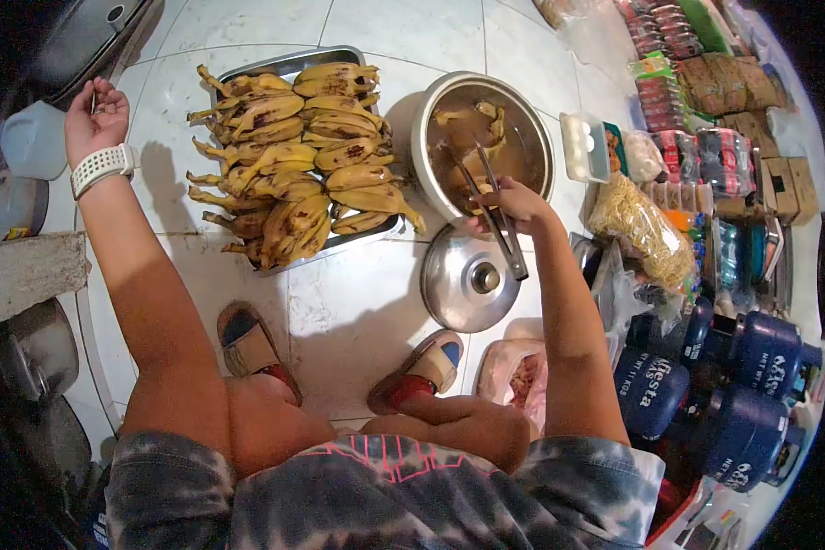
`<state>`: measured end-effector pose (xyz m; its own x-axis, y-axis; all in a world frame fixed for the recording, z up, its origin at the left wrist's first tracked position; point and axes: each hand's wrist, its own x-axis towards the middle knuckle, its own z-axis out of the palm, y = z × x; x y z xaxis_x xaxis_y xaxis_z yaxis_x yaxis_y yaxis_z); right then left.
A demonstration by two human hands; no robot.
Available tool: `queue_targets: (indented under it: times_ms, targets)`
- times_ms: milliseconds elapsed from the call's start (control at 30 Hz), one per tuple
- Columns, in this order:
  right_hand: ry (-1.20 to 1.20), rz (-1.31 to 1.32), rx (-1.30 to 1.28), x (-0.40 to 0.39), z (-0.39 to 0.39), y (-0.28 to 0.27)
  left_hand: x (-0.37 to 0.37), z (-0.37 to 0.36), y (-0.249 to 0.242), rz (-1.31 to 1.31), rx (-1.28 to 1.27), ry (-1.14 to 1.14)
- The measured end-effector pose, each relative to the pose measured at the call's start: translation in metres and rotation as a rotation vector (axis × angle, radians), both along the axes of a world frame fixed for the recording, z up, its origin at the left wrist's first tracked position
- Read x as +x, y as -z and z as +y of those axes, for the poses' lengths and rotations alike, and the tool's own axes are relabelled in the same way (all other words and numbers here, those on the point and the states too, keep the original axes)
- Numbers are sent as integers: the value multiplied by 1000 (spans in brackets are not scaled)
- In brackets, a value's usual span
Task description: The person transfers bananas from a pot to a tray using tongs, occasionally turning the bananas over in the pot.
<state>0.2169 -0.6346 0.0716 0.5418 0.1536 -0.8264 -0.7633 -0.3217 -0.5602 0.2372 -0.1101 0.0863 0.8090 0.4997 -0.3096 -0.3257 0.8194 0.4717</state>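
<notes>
Knees (pixel 449 426) bent, right hand (pixel 513 203) fingers pinching tongs (pixel 495 215) over pot (pixel 428 147); left hand (pixel 94 117) raised, fingers loosely curled.

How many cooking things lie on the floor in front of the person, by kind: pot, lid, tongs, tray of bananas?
Pot with food in broth: 1
Metal lid beside the pot: 1
Tongs, held by the right hand over the pot: 1
Metal tray piled with bananas: 1
Total: 4
The left hand holds nothing.
</notes>
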Motion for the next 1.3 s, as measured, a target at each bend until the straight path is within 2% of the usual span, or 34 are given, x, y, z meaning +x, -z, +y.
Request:
queue_targets:
  times_ms: [133, 233, 367, 467, 600, 700, 900, 1000, 1100, 1167, 1200, 1300]
  targets:
    - [31, 32, -39, 13, 2, 1, -4, 0, -1, 37, -5, -46]
    - [38, -63, -58, 23, 16, 4, -5, 5, 2, 18, -16, -42]
    - [92, -182, -56, 45, 11, 50, -9, 4, 1, 20, -17, -37]
    - [111, -84, -8, 54, 16, 45, -13, 3, 4, -8, 25, 33]
    - [375, -89, 5, 47, 18, 53, -18, -8, -11, 71, -4, -75]
    - [433, -146, 112, 31, 15, 50, -21, 0, -13, 42, 11, -105]
    - [339, -318, 122, -21, 23, 0, -26, 14, -13, 12, -18, -156]
    - [101, -497, -206, -40, 26, -34, -24, 20, -9, -7, -78, -161]
    - [-290, -856, -596, -36, 4, -32, -18, 29, 6, -48, -115, -144]
    - [-575, -1026, -873, -27, 9, -49, -15, 28, 13, -84, -141, -117]
    - [-626, -958, -948, -20, 17, -59, -13, 25, 13, -55, -185, -141]
    - [-825, -990, -1048, 6, 45, -71, -12, 38, 26, -77, -135, -92]
